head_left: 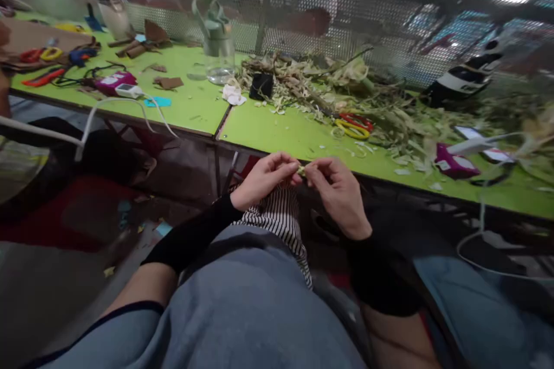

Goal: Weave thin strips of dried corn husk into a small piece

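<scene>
Just off the table's front edge, my left hand [269, 177] and my right hand [336, 191] meet over my lap. Between their fingertips is a small pale yellow-green piece [302, 170], perhaps plant material, too small to name for certain. Thumb and fingers of both hands are pinched together on it. Beyond them on the green table [277, 132] lies a long heap of dried leaves and stalks [315, 83]. Scissors with red and yellow handles [354, 125] rest at the near side of this heap. My fingers partly hide the small piece.
A clear bottle with a green lid [219, 49] stands behind a crumpled white tissue [234, 94] and a black box [261, 86]. Purple devices with white cables, one at left [116, 82], one at right [456, 160], lie on the table. A perforated metal screen [294, 6] rises behind.
</scene>
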Demonstrator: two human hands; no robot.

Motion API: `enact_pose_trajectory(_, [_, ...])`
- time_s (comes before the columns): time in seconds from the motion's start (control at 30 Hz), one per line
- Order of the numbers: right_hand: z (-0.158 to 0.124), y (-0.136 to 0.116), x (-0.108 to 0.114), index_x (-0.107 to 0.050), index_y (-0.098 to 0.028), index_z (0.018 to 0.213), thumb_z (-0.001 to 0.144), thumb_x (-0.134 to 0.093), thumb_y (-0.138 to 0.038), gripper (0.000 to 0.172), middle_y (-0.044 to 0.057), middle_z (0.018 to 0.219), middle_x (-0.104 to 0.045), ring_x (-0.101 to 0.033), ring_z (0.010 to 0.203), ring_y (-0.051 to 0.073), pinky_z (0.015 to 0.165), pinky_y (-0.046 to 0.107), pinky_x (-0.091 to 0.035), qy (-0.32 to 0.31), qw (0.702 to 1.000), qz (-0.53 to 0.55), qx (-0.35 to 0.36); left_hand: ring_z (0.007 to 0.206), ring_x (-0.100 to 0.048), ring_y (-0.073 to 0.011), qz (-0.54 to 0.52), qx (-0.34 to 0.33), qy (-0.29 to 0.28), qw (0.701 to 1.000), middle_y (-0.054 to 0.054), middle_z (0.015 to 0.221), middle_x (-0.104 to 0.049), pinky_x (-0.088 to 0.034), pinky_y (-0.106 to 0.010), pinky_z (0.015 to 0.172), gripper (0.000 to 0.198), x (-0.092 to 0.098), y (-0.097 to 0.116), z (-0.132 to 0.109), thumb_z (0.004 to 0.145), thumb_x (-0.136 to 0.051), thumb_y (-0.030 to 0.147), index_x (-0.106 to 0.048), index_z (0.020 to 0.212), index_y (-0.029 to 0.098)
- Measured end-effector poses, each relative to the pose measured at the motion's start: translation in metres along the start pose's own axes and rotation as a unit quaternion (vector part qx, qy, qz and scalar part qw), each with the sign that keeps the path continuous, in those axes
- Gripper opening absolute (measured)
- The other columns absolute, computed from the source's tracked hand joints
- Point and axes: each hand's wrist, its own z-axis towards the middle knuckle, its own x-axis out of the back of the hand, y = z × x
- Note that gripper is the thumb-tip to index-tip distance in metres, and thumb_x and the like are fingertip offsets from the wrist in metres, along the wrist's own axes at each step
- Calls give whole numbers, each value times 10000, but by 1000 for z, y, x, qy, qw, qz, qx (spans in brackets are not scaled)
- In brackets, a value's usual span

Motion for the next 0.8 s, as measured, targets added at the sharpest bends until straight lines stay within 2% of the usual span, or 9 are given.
enact_pose_trajectory(0.13, [-14,7,-9,-620,-244,842,897,-755,-519,311,-58,642,-554,-495,561,119,579,286,-449,36,998,45,-16,565,-587,-60,10,-56,-4,998,53,634,-651,-433,-191,587,373,2,-9,-7,853,-795,463,-609,948,154])
enact_pose_trajectory(0.27, [-20,20,-16,-591,-254,872,916,-731,-523,308,-63,669,-552,-485,561,116,566,279,-430,68,996,64,-19,583,-572,-66,56,-72,-17,996,55,643,-629,-451,-202,609,392,7,-10,-9,866,-767,516,-620,966,167])
enact_pose_trajectory(0.37, [-30,23,-20,-574,-257,873,922,-732,-507,299,-67,680,-554,-476,560,110,569,274,-424,83,993,82,-30,638,-601,-81,133,-114,-14,984,42,686,-642,-479,-213,662,294,10,-8,-20,920,-722,468,-652,976,189])
enact_pose_trajectory(0.5, [-40,20,-24,-565,-258,851,918,-740,-502,308,-71,677,-554,-465,548,102,561,268,-418,82,991,101,-32,736,-651,-106,265,-164,17,950,6,811,-711,-527,-249,792,123,14,-3,-38,949,-683,326,-716,1001,220])
enact_pose_trajectory(0.57, [-39,19,-24,-568,-260,849,909,-753,-498,307,-75,665,-547,-472,552,103,571,269,-426,81,991,105,-25,756,-670,-110,246,-141,12,959,-9,843,-729,-536,-250,801,152,17,0,-39,954,-677,325,-728,1039,211])
enact_pose_trajectory(0.7, [-22,15,-20,-589,-256,866,896,-767,-506,308,-74,651,-557,-499,565,109,587,273,-443,73,993,89,-14,807,-708,-122,103,-36,-49,993,-44,870,-747,-518,-224,721,398,21,5,-23,934,-708,439,-702,1223,166])
enact_pose_trajectory(0.8, [-8,9,-20,-594,-251,867,888,-757,-548,339,-59,672,-577,-527,583,123,591,288,-468,66,997,51,8,808,-684,-114,94,-52,-61,992,-43,897,-746,-490,-213,689,454,16,7,-9,843,-803,478,-739,1151,151])
